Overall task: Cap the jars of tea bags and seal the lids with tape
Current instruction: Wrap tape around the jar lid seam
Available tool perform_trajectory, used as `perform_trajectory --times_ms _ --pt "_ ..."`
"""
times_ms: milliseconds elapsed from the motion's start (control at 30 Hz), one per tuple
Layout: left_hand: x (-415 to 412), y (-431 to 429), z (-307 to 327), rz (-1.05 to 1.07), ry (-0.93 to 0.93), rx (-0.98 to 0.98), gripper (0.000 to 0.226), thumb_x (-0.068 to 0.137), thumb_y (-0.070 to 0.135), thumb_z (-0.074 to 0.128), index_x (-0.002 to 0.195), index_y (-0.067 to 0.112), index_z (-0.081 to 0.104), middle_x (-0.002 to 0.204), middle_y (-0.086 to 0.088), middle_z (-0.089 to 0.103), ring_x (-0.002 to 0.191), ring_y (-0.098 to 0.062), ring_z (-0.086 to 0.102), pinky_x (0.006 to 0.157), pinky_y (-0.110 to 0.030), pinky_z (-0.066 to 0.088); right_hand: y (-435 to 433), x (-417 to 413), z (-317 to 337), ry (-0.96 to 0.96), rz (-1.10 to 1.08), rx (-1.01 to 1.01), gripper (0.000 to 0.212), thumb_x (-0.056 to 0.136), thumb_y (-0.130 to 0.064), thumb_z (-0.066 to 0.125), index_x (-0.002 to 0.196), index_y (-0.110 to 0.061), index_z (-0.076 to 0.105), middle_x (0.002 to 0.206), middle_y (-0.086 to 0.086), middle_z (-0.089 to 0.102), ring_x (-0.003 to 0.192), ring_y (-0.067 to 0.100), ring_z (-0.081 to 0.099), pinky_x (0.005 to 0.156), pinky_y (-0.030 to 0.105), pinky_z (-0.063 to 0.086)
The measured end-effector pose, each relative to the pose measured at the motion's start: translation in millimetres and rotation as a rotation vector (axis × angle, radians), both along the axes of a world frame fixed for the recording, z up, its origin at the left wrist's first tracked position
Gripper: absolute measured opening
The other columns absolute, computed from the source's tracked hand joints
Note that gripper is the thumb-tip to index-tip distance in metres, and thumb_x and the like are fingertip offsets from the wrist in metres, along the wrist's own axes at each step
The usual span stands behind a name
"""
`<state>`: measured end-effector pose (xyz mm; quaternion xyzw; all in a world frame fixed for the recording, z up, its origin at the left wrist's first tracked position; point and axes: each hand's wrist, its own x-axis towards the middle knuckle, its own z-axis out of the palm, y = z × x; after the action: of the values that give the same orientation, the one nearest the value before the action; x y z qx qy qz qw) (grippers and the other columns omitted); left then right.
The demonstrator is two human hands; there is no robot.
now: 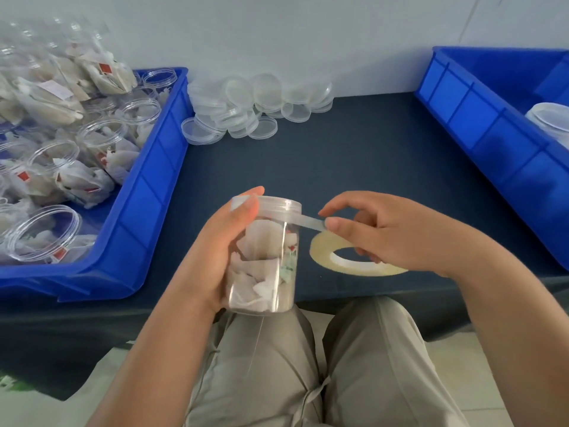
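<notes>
Sealing a capped jar over the worktop's near edge.
My left hand wraps the tea-bag jar; my right hand pinches the tape strip stuck to the lid. Next, I reckon: wind it round the seam, then tear.

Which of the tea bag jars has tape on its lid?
The jar gripped by the left hand: a tape strip runs from its lid to the right hand. The other jars in the left blue bin stand open, uncapped.
</notes>
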<state>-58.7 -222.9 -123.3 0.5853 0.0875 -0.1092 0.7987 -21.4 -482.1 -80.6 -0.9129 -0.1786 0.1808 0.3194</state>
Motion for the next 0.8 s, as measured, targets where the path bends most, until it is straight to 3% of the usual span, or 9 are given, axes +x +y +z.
perform_trajectory --times_ms 100,200,267,367,467,567,667,800 --pt "-4 2 1 -0.147 0.02 -0.159 0.095 0.071 0.066 0.089 0.151 0.024 0.059 0.136 -0.021 0.067 0.109 -0.039 0.071 0.082 -0.045 0.061 -3 -1 -2 -0.004 0.016 0.014 0.037 0.09 -0.081 0.043 0.119 -0.064 0.058 0.078 -0.01 0.069 0.069 0.009 0.063 0.062 0.019 0.045" --pt "-5 -2 1 -0.219 0.0 -0.26 0.088 0.088 0.061 0.074 0.154 0.006 0.052 0.117 -0.022 0.073 0.095 -0.032 0.075 0.075 -0.039 0.063 0 -6 -4 -0.065 0.008 0.077 0.032 0.094 -0.075 0.045 0.118 -0.062 0.064 0.079 -0.013 0.065 0.066 0.002 0.058 0.059 0.013 0.043" --pt "0 1 0 -0.234 0.002 -0.277 0.078 0.094 0.059 0.061 0.147 0.002 0.057 0.108 -0.018 0.075 0.09 -0.029 0.077 0.073 -0.038 0.064 0 -8 -2 -0.107 -0.031 0.085 0.032 0.096 -0.073 0.045 0.112 -0.058 0.068 0.08 -0.012 0.066 0.066 0.004 0.058 0.057 0.015 0.043" --pt "7 9 -5 -0.204 0.057 -0.188 0.08 0.079 0.068 0.08 0.134 0.011 0.071 0.116 -0.022 0.071 0.098 -0.034 0.073 0.078 -0.043 0.063 -6 -11 3 -0.122 -0.073 0.073 0.034 0.097 -0.073 0.046 0.108 -0.055 0.073 0.088 -0.011 0.072 0.07 0.009 0.064 0.062 0.028 0.052" --pt "9 17 -11 -0.076 0.058 0.049 0.081 0.07 0.07 0.084 0.139 0.031 0.067 0.134 -0.019 0.068 0.109 -0.033 0.072 0.084 -0.048 0.061 -13 -17 6 -0.117 -0.079 0.038 0.04 0.092 -0.082 0.041 0.109 -0.062 0.071 0.1 -0.007 0.077 0.079 0.016 0.07 0.075 0.045 0.062" --pt "7 23 -11 -0.041 0.026 0.198 0.081 0.066 0.077 0.081 0.139 0.045 0.063 0.135 -0.01 0.068 0.112 -0.033 0.074 0.083 -0.046 0.061 -13 -19 5 -0.138 -0.092 0.013 0.034 0.093 -0.082 0.044 0.11 -0.066 0.069 0.098 -0.025 0.076 0.082 0.006 0.07 0.075 0.038 0.062" --pt "3 19 -10 -0.15 0.014 -0.024 0.09 0.069 0.071 0.087 0.146 0.031 0.062 0.128 -0.022 0.07 0.103 -0.036 0.074 0.078 -0.045 0.062 -6 -13 -1 -0.118 -0.127 -0.017 0.029 0.094 -0.079 0.049 0.108 -0.063 0.069 0.1 -0.022 0.075 0.084 0.005 0.068 0.078 0.037 0.061" --pt "2 4 -11 -0.243 0.037 -0.271 0.093 0.077 0.066 0.085 0.147 0.009 0.061 0.129 -0.03 0.062 0.108 -0.045 0.064 0.086 -0.051 0.059 10 -7 -9 -0.078 -0.108 0.018 0.038 0.093 -0.078 0.045 0.095 -0.054 0.074 0.098 -0.024 0.072 0.083 -0.001 0.065 0.071 0.027 0.056"
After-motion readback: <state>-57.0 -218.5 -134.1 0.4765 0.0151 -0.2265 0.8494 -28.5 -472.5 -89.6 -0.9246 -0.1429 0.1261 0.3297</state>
